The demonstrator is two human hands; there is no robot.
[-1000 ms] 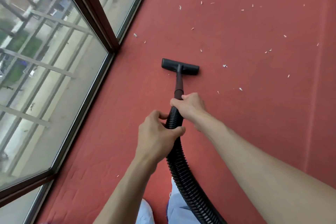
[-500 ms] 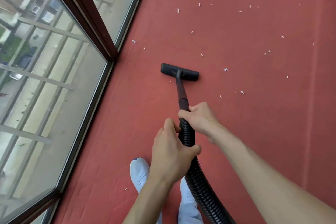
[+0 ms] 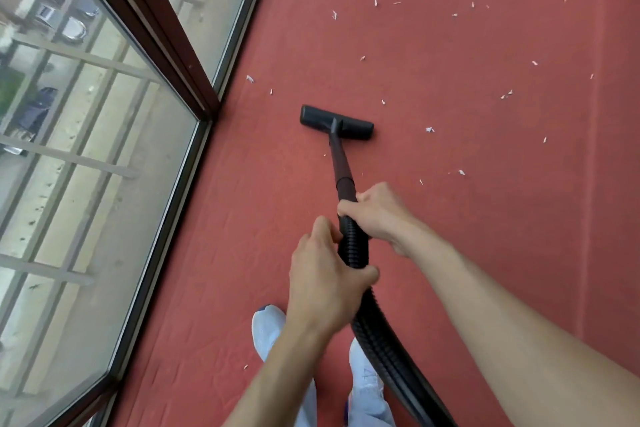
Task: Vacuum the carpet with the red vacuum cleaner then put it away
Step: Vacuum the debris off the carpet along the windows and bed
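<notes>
Where the red carpet [image 3: 450,218] meets the glazed window wall [image 3: 86,184] along its left edge, a dark brown frame post [image 3: 162,31] stands at the corner of the panes. Only part of the vacuum cleaner shows: a black ribbed hose [image 3: 381,333] runs up from the bottom edge of the carpet to a dark wand [image 3: 341,163], which ends in a black floor nozzle [image 3: 336,122] lying flat on the carpet near the window corner. The left hand [image 3: 325,274] is clenched round the hose; the right hand [image 3: 379,211] is clenched just ahead of it, where hose joins wand. Two pale shoes [image 3: 266,329] stand on the carpet below the hands. Small white scraps [image 3: 429,129] lie scattered across the carpet beyond and to the right of the nozzle.
</notes>
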